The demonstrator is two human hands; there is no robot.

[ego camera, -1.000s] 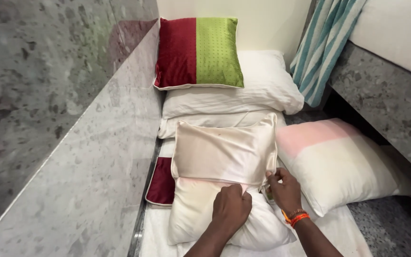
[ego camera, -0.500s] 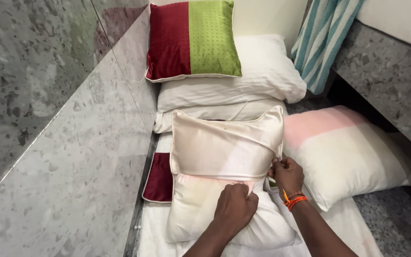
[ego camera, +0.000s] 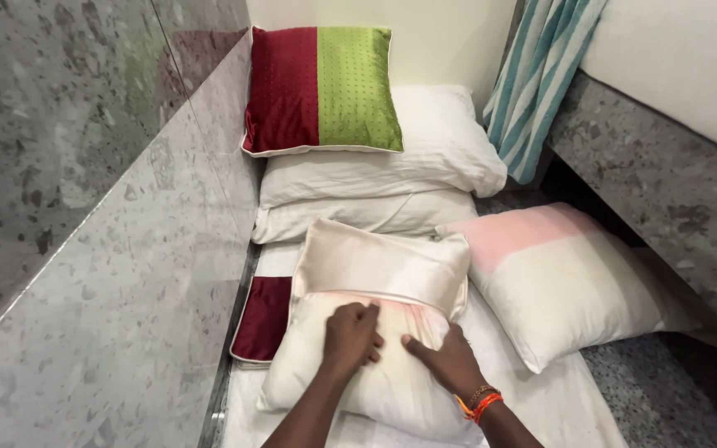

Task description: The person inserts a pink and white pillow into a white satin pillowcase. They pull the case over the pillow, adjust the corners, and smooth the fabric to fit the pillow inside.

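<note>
Left hand [ego camera: 350, 332] is pressing down, fingers curled into a loose fist, on the cream pillow [ego camera: 375, 373] at lower centre of the frame. Right hand [ego camera: 450, 361] is lying flat beside it, fingers spread narrow and pointing left, palm on the same pillow; neither hand is gripping anything. Orange bangles [ego camera: 479, 401] are sitting at the right wrist. A satin cream pillowcase [ego camera: 383, 265] is covering the pillow's upper part, its open edge running just above both hands. Pillow is resting on a white sheet [ego camera: 558, 402] on the floor.

A maroon cushion [ego camera: 263, 319] is lying partly under the pillow, at its left. A pink-and-cream pillow [ego camera: 566, 282] is leaning at right, touching the pillowcase corner. Two white pillows [ego camera: 375, 187] are stacked beyond, with a maroon-and-green cushion [ego camera: 321, 91] standing on top against the wall. A striped teal curtain [ego camera: 541, 75] is hanging at upper right. Grey stone panels [ego camera: 85, 249] are filling the left.
</note>
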